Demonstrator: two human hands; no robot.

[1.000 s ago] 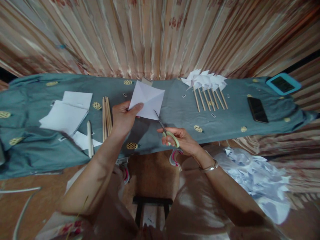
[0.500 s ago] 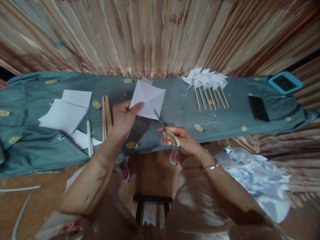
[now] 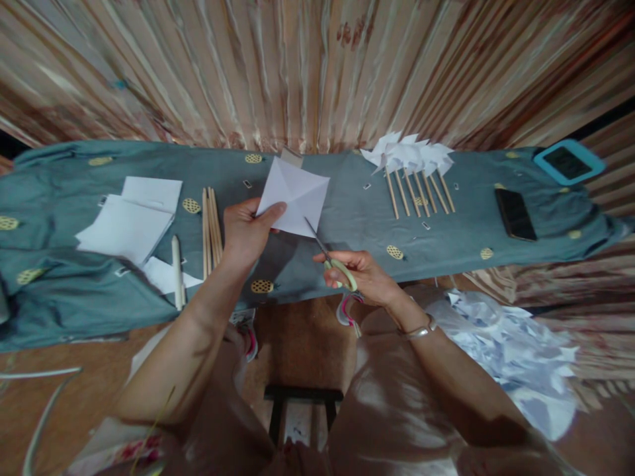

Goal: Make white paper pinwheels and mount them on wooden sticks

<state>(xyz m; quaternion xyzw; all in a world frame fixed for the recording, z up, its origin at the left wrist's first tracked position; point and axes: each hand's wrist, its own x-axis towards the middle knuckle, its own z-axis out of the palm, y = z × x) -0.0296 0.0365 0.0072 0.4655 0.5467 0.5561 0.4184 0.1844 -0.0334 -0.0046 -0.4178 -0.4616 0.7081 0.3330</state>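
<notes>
Now left hand (image 3: 247,233) pinches creased paper square (image 3: 296,194); right hand (image 3: 364,276) grips scissors (image 3: 321,250), blades at paper's edge.

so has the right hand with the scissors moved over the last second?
No. The right hand and scissors keep the same gap to the yellow motif on the cloth, tips at the lower edge of the paper square.

The paper square (image 3: 295,195) is plain white, and the scissors (image 3: 340,271) have light green handles. The cloth (image 3: 347,218) is grey-blue with little yellow ovals on it, and the sticks (image 3: 211,225) are pale brown. The phone (image 3: 514,213) is black, and the curtain (image 3: 317,73) has pink, cream and brown stripes.
</notes>
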